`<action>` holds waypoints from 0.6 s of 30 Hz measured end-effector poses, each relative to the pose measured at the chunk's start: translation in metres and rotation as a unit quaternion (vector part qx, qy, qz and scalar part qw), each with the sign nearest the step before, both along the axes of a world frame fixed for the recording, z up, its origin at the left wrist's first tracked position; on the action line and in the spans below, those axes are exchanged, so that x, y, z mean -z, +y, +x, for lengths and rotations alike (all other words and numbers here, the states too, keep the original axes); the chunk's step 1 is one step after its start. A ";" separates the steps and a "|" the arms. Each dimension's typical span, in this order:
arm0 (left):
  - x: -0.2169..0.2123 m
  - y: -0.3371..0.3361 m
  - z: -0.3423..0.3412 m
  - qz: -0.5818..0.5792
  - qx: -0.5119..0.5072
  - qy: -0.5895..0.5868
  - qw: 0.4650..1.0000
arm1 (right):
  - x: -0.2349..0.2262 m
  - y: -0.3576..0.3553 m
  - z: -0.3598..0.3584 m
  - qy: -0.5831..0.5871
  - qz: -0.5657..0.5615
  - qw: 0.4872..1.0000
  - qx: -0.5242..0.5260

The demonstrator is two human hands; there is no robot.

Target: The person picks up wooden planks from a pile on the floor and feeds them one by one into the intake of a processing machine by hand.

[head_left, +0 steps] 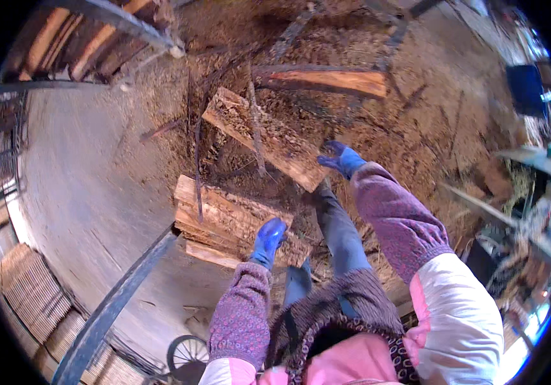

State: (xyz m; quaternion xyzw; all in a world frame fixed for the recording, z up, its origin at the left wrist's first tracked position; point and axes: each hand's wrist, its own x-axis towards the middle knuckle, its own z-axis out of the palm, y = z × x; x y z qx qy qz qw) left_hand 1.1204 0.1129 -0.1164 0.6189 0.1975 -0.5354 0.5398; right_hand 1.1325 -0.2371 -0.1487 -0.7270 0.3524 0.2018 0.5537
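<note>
Both my hands wear blue gloves. My left hand (267, 240) rests on the near end of a stack of split wooden planks (224, 218) lying on the ground in front of me. My right hand (341, 158) reaches to the lower end of a rough split log (264, 136) that lies slanted on the sawdust; whether the fingers grip it I cannot tell. My purple patterned sleeves and one leg in grey trousers show below the hands.
Another reddish split log (330, 81) lies farther back on the sawdust. A dark metal bar (115, 301) slants at lower left over concrete floor (76, 167). A small wheel (187, 356) is near my feet. Stacked timber (76, 38) sits at upper left, clutter at right.
</note>
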 end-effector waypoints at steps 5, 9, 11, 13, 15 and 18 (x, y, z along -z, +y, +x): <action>0.091 -0.073 0.021 -0.092 -0.205 -0.025 0.974 | 0.184 -0.009 0.058 -0.008 0.165 0.983 -0.077; 0.097 -0.082 -0.017 -0.040 -0.269 0.134 0.953 | 0.204 -0.003 0.067 0.038 0.243 0.962 -0.120; 0.064 -0.068 -0.015 -0.023 -0.289 0.178 0.940 | 0.174 0.005 0.064 -0.078 0.356 0.923 -0.127; 0.029 -0.059 0.005 0.017 -0.291 0.228 0.929 | 0.099 0.025 0.081 -0.045 0.361 0.920 -0.149; 0.012 -0.051 0.015 -0.160 -0.376 0.188 0.893 | -0.061 0.040 0.122 0.100 0.239 0.940 -0.222; 0.012 -0.070 0.026 -0.318 -0.350 0.102 0.875 | -0.121 0.053 0.026 0.092 0.326 0.935 -0.107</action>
